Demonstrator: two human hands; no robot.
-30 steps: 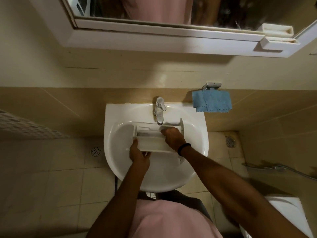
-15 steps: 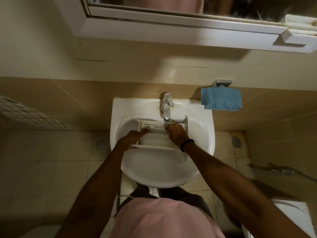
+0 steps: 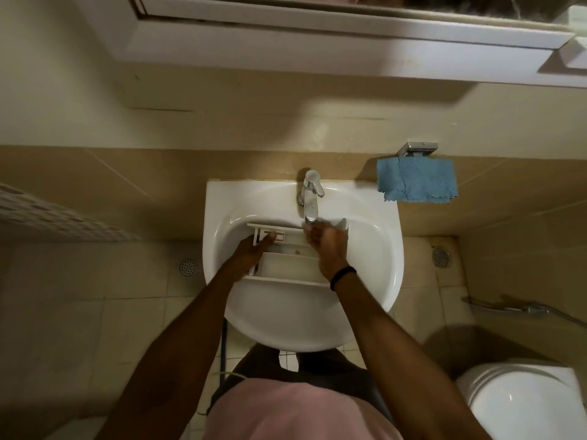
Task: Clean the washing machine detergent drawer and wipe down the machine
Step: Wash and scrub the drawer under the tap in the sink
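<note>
The white ceramic sink point(image 3: 374, 217) holds the white plastic detergent drawer point(image 3: 287, 266), toward 12 o'clock. The blue microfibre cloth point(image 3: 416, 182) hangs unused at 2 o'clock. The left hand point(image 3: 251, 252) grips the drawer's 9 o'clock wall. The right hand point(image 3: 327, 246) reaches to 1 o'clock, but its curl I cannot tell. I judge the washing is underway, and wiping the machine is not yet done.

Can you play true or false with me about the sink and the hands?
The drawer lies in the sink. True.
The blue cloth is in the right hand. False: it hangs on the wall beside the sink.
The left hand holds the drawer's left side. True.
The black band is on the left wrist. False: it is on the right wrist.
</note>
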